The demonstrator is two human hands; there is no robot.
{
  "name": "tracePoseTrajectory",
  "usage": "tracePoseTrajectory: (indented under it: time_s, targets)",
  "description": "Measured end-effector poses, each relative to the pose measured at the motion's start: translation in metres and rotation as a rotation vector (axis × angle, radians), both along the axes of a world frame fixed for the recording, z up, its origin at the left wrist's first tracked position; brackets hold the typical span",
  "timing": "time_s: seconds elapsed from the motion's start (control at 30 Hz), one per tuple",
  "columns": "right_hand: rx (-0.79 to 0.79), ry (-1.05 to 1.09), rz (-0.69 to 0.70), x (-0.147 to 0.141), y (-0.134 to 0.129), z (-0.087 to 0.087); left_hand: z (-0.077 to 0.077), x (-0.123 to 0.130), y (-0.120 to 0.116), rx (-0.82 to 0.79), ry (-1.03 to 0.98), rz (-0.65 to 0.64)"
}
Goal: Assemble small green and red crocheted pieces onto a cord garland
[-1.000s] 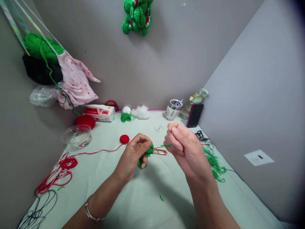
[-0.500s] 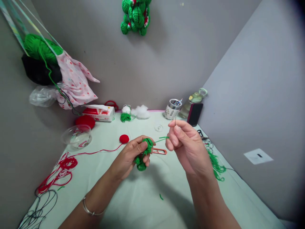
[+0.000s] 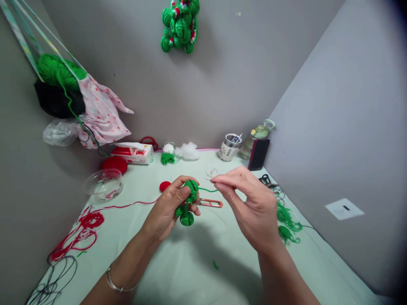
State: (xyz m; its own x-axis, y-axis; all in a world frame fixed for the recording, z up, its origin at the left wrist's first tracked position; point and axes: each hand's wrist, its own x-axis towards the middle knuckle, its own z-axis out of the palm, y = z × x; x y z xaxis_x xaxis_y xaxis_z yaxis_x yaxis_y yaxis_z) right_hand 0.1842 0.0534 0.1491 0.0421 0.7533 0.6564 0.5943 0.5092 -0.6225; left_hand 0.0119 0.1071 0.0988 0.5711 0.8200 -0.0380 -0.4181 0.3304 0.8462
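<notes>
A small green crocheted piece (image 3: 191,190) with round parts is held between the thumb and fingers of my left hand (image 3: 170,203). Two of its round parts hang below the fingers. From the piece a strand of green yarn (image 3: 208,190) runs right toward my right hand (image 3: 246,199). The thumb and index finger of that hand pinch a thin needle (image 3: 207,179), its tip pointing left. An orange-handled tool (image 3: 211,203) juts out to the right from behind my left fingers. Just behind my left hand lies a red ball (image 3: 164,186).
Red yarn (image 3: 92,219), a clear plastic bowl (image 3: 108,186) and a tissue pack (image 3: 135,153) are at left. A pen tin (image 3: 229,148), a phone (image 3: 259,154) and green yarn (image 3: 288,216) stand or lie at right. Green crochet (image 3: 182,27) hangs on the wall.
My right hand has turned, and the needle has swung from upright to pointing left, closer to the crocheted piece. The piece has tilted slightly in my left hand. The view has shifted a little.
</notes>
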Motion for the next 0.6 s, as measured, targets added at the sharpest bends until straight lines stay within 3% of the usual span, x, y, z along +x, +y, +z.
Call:
tracePoseTrajectory:
  time_s: [0.27, 0.6]
  targets:
    - [-0.001, -0.322, 0.055, -0.0026, -0.0075, -0.0008, 0.0015, -0.0003, 0.0011, -0.022, -0.011, 0.052]
    - [-0.081, -0.377, 0.088, -0.0048, -0.0099, 0.0, 0.0038, -0.0014, 0.0018, 0.034, 0.037, 0.07]
